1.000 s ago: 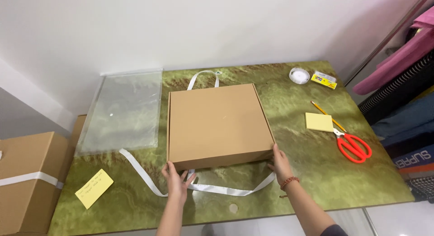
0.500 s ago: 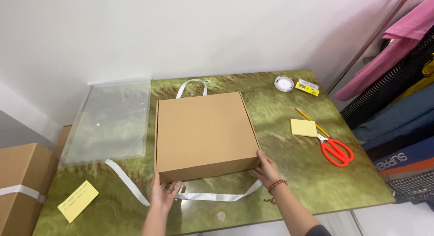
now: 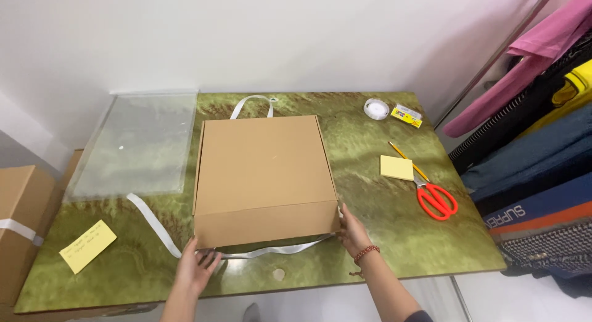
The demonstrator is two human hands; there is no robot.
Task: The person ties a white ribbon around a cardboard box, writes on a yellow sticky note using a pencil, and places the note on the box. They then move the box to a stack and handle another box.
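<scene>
Left hand (image 3: 198, 268) | right hand (image 3: 351, 226) | flank brown cardboard box (image 3: 262, 174) | green table (image 3: 382, 236)

Square brown cardboard box (image 3: 264, 177) mid-table, another ribbon-tied box (image 3: 21, 226) far left, small yellow packet (image 3: 406, 116) behind

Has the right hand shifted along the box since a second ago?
No. The right hand stays at the cardboard box's near right corner; only the camera view shifted.

The ribbon (image 3: 154, 223) runs hidden under the box (image 3: 265, 177) — left carton (image 3: 18, 226) cropped.
</scene>
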